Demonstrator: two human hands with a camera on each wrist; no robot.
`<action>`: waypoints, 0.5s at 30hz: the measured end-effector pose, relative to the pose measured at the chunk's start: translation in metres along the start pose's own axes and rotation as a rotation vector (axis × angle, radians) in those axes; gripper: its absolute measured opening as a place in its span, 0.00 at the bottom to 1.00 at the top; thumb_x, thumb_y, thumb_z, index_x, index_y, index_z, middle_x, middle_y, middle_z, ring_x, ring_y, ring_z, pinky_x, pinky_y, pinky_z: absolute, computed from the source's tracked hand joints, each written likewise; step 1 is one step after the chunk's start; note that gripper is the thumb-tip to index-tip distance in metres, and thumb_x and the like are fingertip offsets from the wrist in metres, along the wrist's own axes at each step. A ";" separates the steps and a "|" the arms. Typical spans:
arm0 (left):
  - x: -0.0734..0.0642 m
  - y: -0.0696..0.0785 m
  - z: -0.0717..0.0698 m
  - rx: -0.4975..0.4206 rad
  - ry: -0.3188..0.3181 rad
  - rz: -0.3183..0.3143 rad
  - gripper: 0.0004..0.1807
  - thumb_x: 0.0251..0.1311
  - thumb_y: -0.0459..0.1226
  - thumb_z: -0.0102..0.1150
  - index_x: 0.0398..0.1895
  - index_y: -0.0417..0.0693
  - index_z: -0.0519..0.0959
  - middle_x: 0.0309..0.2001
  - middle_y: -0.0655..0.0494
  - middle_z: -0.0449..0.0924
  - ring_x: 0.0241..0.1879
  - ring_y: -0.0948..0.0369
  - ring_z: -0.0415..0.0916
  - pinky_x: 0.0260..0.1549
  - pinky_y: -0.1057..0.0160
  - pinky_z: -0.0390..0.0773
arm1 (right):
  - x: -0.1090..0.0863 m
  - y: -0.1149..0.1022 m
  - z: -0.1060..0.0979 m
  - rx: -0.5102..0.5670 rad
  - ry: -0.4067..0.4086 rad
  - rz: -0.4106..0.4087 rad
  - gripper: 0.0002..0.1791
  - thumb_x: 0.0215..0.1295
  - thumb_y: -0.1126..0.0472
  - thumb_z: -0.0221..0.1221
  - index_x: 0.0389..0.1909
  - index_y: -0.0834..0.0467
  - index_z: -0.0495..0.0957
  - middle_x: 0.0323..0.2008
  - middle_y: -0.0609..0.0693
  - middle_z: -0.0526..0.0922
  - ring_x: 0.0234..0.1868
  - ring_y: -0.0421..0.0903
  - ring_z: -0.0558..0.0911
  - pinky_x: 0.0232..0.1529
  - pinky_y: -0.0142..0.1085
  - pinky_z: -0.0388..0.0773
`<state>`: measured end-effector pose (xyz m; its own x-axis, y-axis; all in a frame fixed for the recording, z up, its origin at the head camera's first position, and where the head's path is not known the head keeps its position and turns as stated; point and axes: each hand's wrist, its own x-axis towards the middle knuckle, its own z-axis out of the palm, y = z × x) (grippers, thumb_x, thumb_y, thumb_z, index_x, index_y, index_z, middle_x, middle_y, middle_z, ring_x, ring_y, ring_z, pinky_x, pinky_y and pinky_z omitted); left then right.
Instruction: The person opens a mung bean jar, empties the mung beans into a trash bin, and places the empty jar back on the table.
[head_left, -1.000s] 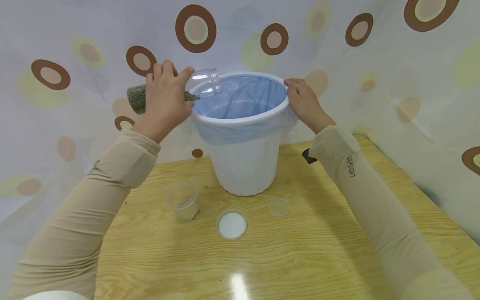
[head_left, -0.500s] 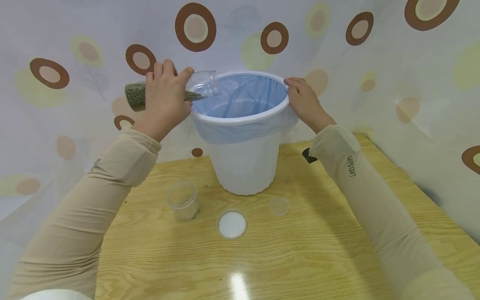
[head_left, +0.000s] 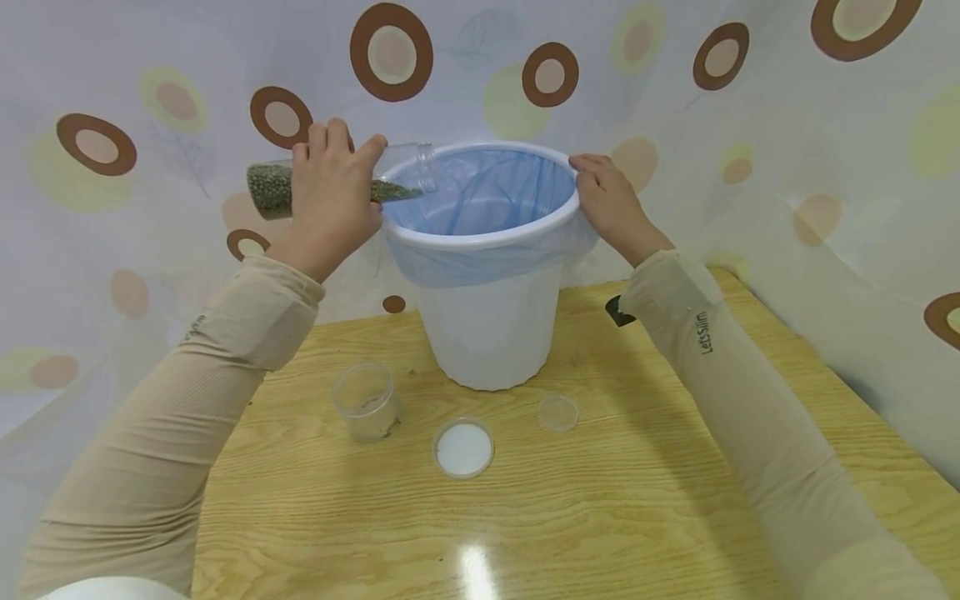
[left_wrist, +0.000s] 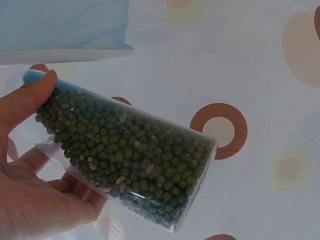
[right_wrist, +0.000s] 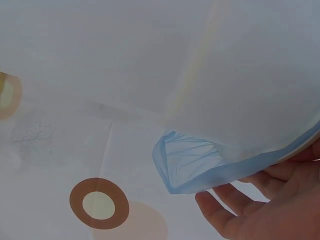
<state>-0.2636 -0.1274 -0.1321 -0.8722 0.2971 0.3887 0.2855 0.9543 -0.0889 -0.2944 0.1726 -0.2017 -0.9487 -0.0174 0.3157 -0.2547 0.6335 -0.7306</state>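
Observation:
My left hand [head_left: 333,187] grips a clear jar [head_left: 405,158] lying nearly level, its open mouth over the left rim of the trash bin. Green mung beans [left_wrist: 130,150] fill the jar's base and thin out in a wedge toward the mouth. In the left wrist view the thumb lies along the jar's upper side and the fingers go underneath. The white trash bin [head_left: 487,333] stands upright, lined with a blue bag [head_left: 487,192] folded over its rim. At the bin's right rim my right hand [head_left: 611,204] holds on, fingers curled at the bag's edge [right_wrist: 225,172].
On the wooden table [head_left: 525,533] before the bin stand a clear open tub [head_left: 367,408], a round lid with a white disc [head_left: 464,450] and a small clear lid [head_left: 558,413]. A patterned wall covering [head_left: 457,108] hangs close behind the bin.
The jar's base has risen slightly and its mouth has dipped, so the jar is closer to level. Beans have slid further along toward the mouth. My right hand stays at the rim.

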 end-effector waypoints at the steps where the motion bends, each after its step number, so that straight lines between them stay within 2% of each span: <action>1: 0.000 0.000 0.000 0.003 -0.002 -0.003 0.38 0.58 0.34 0.61 0.73 0.48 0.59 0.58 0.35 0.59 0.61 0.41 0.52 0.58 0.43 0.54 | 0.000 0.000 0.000 -0.001 -0.001 0.000 0.30 0.74 0.55 0.29 0.72 0.62 0.57 0.73 0.54 0.56 0.74 0.50 0.51 0.72 0.41 0.46; 15: 0.003 0.003 0.000 0.034 -0.022 -0.027 0.38 0.58 0.34 0.59 0.73 0.49 0.58 0.62 0.34 0.56 0.64 0.40 0.49 0.61 0.42 0.52 | 0.001 0.001 0.000 0.006 -0.004 0.002 0.30 0.74 0.55 0.29 0.72 0.62 0.57 0.73 0.54 0.55 0.74 0.49 0.51 0.72 0.41 0.46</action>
<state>-0.2654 -0.1236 -0.1307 -0.8880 0.2716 0.3711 0.2483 0.9624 -0.1103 -0.2956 0.1730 -0.2025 -0.9500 -0.0188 0.3117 -0.2537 0.6288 -0.7350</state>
